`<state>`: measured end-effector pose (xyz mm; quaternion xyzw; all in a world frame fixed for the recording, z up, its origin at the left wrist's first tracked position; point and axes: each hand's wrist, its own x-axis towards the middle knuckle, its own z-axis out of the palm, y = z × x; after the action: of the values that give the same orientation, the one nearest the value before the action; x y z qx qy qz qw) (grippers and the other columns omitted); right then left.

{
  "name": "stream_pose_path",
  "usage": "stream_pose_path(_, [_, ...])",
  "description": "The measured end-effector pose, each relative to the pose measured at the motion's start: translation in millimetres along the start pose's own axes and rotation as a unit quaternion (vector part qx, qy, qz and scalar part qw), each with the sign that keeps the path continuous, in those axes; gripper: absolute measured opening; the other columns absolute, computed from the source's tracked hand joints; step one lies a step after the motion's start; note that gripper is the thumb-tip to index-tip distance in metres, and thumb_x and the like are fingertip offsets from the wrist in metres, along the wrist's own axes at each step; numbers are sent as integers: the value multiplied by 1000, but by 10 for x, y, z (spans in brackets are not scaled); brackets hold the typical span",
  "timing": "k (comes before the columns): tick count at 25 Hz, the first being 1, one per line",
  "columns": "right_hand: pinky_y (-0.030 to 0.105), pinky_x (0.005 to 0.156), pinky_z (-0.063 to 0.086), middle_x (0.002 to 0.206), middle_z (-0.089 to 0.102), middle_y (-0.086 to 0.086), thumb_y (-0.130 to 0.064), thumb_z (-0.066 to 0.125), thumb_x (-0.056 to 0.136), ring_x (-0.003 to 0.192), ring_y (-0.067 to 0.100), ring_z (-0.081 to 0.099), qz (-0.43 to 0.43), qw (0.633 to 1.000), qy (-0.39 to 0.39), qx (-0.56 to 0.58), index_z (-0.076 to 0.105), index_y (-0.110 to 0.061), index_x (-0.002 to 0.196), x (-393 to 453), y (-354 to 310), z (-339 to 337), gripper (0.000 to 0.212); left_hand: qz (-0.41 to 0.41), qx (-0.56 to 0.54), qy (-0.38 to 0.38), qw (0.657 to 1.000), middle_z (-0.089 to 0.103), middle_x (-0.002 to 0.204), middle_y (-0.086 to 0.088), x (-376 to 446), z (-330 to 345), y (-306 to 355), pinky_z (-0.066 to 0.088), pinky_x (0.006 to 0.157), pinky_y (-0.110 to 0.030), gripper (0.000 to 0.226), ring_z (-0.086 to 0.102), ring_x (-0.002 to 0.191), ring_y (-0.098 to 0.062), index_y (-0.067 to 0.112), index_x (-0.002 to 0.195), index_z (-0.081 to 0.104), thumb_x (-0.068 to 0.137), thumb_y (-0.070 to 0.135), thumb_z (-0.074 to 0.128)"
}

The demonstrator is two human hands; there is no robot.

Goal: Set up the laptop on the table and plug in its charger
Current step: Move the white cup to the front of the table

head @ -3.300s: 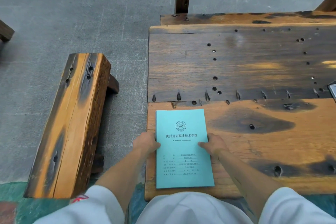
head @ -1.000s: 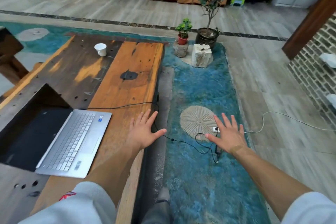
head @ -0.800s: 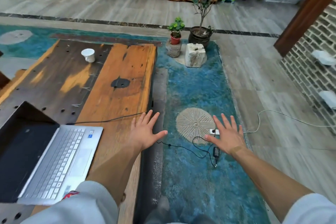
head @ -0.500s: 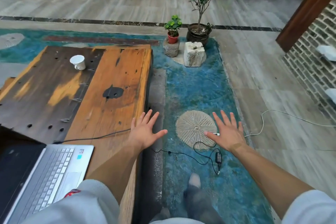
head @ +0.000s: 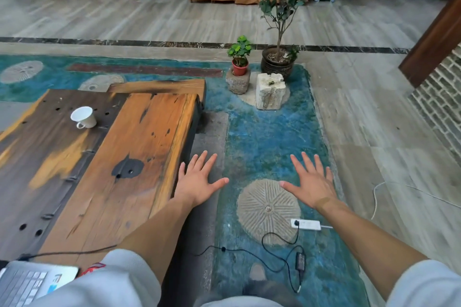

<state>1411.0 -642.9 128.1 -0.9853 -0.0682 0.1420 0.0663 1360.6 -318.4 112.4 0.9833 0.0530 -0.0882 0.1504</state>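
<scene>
Both my arms are stretched out in front of me, palms down. My left hand (head: 199,182) is spread wide, fingers straight and apart, thumb pointing right; it holds nothing and hangs just past the right edge of the table (head: 139,147), over the grey strip of floor beside it. My right hand (head: 311,182) is spread the same way, thumb pointing left, holding nothing, out over the blue floor (head: 262,137) above the far right rim of the round carved stone (head: 268,209) set into it.

The laptop (head: 32,281) sits at the near left corner of the view on the table, only a slice of its silver keyboard deck showing past my left sleeve (head: 119,281). A thin black cable (head: 74,252) runs from near its far side across the table toward my left arm; I think it is the same cable that shows again on the floor, though my arm hides the join. On the floor it loops to the small black charger brick (head: 300,260), near my foot, and another length curls up to a plug seated in the left end of the white power strip (head: 306,224), which lies at the near right edge of the carved stone. The strip's own white cord (head: 374,197) trails off to the right across the grey tiles.

Farther off, a white cup (head: 83,117) stands on the dark left plank of the table. Beyond the table's far end, two potted plants (head: 277,57) stand by pale stone blocks.
</scene>
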Motion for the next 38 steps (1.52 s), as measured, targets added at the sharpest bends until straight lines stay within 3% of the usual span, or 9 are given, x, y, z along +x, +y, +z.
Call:
stream_pose_path(6, [55, 119, 1, 164, -11, -6, -82, 35, 79, 150, 26, -16, -22, 1000, -6, 1, 0, -41, 153, 836, 247, -340, 92, -15, -6, 21, 1000, 0, 165, 13, 748, -100, 334, -3, 122, -50, 101, -2, 153, -16, 46, 154, 6, 66, 96, 10])
stream_pose_path(16, [55, 119, 1, 164, -10, -5, -83, 34, 78, 150, 26, -16, -49, 999, -7, -14, 1, -41, 153, 2344, 27, -613, 92, -50, -7, 23, 998, -1, 165, 13, 2013, -280, 72, -2, 121, -51, 98, -3, 152, -16, 47, 154, 4, 69, 95, 13])
stream_pose_path(27, [55, 119, 1, 164, -9, -5, -82, 35, 79, 150, 26, -14, -146, 989, -25, -11, 2, -42, 153, 4521, -1327, -1049, 90, -132, -41, 44, 989, -1, 165, 14, 3727, -848, -862, -1, 120, -51, 98, -1, 152, -16, 46, 154, 5, 69, 94, 14])
stream_pose_path(38, [54, 119, 3, 165, -6, -4, -83, 35, 78, 150, 28, -13, -290, 955, -32, -45, 5, -42, 153, 5847, -2839, -1276, 91, -272, -66, 92, 956, 2, 166, 11, 4120, -1250, -1929, -3, 120, -53, 94, 1, 153, -20, 48, 153, 4, 72, 94, 15])
